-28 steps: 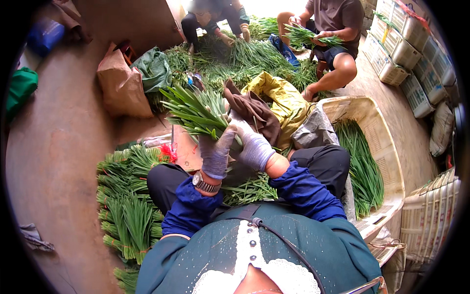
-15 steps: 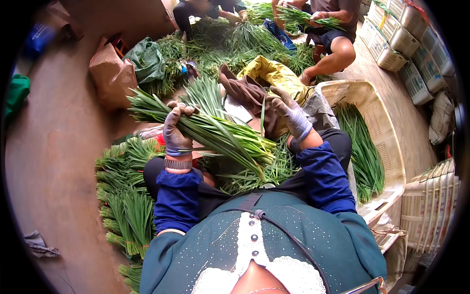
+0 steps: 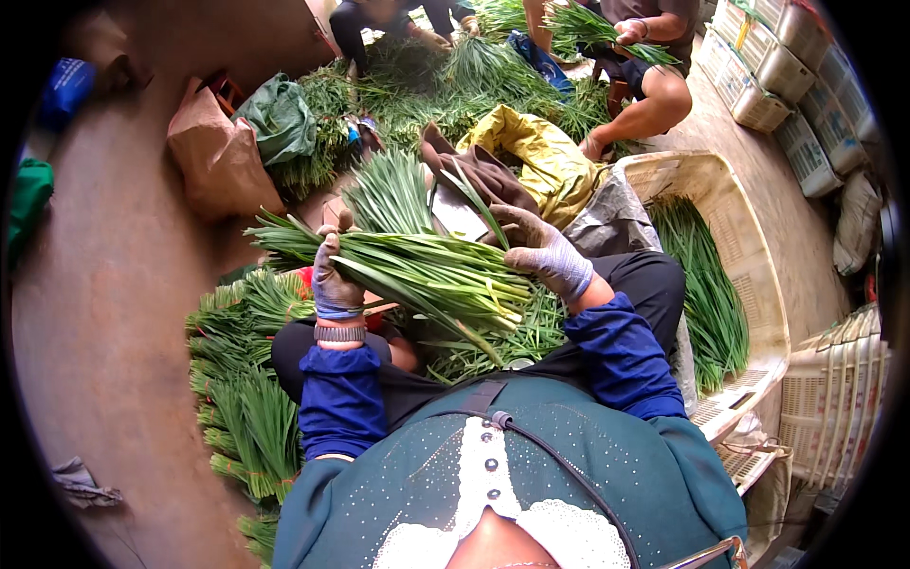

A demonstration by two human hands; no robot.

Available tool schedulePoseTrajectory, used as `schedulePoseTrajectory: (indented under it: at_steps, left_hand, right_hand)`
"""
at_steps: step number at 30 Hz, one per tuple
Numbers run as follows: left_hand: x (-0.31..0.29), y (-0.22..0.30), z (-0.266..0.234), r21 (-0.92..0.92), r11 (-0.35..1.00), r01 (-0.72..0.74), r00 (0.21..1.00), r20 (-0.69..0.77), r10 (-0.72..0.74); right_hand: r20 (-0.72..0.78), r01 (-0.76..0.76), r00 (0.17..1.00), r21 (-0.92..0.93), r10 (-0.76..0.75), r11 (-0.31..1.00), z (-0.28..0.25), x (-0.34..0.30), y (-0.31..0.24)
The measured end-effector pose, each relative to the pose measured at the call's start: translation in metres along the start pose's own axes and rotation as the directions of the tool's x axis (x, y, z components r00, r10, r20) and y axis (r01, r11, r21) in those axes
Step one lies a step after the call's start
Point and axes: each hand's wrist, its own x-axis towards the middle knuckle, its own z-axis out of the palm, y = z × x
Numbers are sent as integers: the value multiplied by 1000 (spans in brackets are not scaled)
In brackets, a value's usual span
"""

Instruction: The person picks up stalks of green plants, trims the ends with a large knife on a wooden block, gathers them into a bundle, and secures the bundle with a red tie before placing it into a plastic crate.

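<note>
A thick bunch of garlic chives (image 3: 427,270) lies across my lap, its leafy end to the left and paler cut ends to the right. My gloved left hand (image 3: 336,275) is wrapped round its left part, thumb up. At the bunch's right end, my gloved right hand (image 3: 545,251) is curled, with a loose chive leaf (image 3: 477,201) between thumb and fingers, slanting up to the left. Beyond the bunch rests another sheaf of chives (image 3: 391,194). Loose chive trimmings (image 3: 540,332) cover the space between my legs.
Tied chive bundles (image 3: 251,417) are stacked at my left. On my right stands a cream plastic crate (image 3: 758,275) holding chives. A yellow sack (image 3: 521,156) and brown cloth (image 3: 464,161) lie ahead. Two people sit by a chive heap (image 3: 427,85); stacked crates (image 3: 758,57) stand far right.
My right hand has come left and down to the bunch's end, and its loose leaf now tilts left. The bunch lies more level. A co-worker's handful of chives has shifted right.
</note>
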Motion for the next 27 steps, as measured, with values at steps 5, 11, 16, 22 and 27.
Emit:
schedulePoseTrajectory:
  at_steps: [5,11,16,22,27]
  left_hand:
    - [-3,3,9,-13,996,-92,976,195,93]
    - [8,20,10,-91,985,-144,933,319,166]
    - [0,23,31,-37,968,-247,914,322,246]
    - [-8,14,55,55,968,-245,866,462,193]
    - [-5,33,48,33,969,-247,836,513,195]
  right_hand:
    - [-129,58,990,-21,-60,998,-12,5,3]
    - [-392,317,787,-405,-476,858,-14,-13,9]
    - [78,128,946,-982,-316,142,24,-19,-18]
    - [-187,-83,979,-733,-83,675,28,13,26]
    - [-203,-173,945,-975,-256,137,31,9,30]
